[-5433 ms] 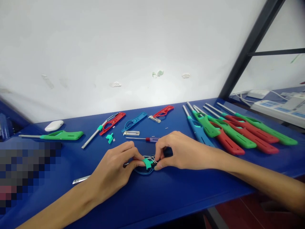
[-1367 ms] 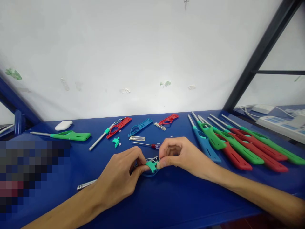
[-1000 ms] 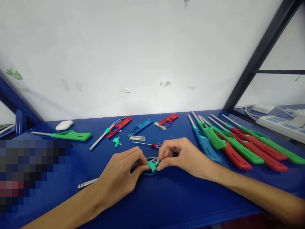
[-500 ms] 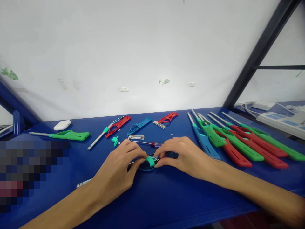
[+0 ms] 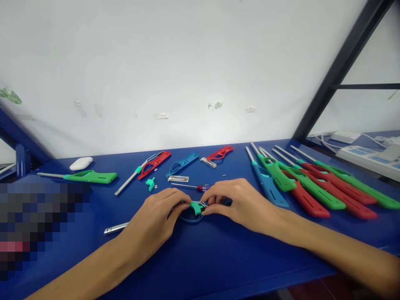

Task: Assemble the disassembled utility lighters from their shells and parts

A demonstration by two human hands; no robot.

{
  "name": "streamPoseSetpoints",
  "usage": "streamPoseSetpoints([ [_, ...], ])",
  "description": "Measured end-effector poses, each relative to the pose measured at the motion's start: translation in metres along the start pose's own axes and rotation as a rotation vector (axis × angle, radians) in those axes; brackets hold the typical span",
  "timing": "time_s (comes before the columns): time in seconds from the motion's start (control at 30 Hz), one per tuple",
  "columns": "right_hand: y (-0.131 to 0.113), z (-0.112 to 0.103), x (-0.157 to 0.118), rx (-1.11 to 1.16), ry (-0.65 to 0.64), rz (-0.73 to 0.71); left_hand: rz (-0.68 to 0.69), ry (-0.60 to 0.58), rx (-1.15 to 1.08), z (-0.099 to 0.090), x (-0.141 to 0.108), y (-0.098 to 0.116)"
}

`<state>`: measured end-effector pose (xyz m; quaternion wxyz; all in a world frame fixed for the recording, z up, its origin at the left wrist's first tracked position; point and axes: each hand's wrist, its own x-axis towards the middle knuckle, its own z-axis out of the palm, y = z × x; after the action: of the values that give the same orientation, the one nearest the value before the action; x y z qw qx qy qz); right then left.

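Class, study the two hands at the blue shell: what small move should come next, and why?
Probably, the right hand should ease the pale wires down into the blue shell. That hand is at the wires, which curve beside the green piece, while the left hand pinches that piece. How the wires sit is partly hidden.

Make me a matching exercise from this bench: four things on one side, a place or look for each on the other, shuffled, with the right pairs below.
Column one
1. white earbud case
2. screwdriver
3. loose blue handle half
4. left hand

Column two
A. between two red handle halves
B. fingertips on a green trigger
C. just beyond the green lighter at the far left
D. thin metal shaft, red collar

Right pairs: 1-C, 2-D, 3-A, 4-B
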<state>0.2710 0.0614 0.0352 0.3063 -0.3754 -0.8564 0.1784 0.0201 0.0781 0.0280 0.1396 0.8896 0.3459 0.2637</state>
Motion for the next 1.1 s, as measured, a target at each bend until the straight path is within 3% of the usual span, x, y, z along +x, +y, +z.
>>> streamPoseSetpoints([
  [0.3, 0.002, 0.001, 0.0, -0.029, 0.018, -0.041, 0.02, 0.023, 0.02, 0.001, 0.0, 0.001],
  [0.6, 0.002, 0.004, 0.001, 0.2, -0.004, 0.014, 0.072, 0.055, 0.02, 0.002, 0.0, 0.003],
  [0.93, 0.001, 0.004, 0.0, 0.172, 0.005, -0.019, 0.175, 0.071, 0.054, 0.003, -0.001, -0.001],
  [1.1, -0.004, -0.011, 0.004, 0.228, -0.158, 0.069, 0.178, 0.079, 0.064, 0.003, 0.0, -0.002],
])
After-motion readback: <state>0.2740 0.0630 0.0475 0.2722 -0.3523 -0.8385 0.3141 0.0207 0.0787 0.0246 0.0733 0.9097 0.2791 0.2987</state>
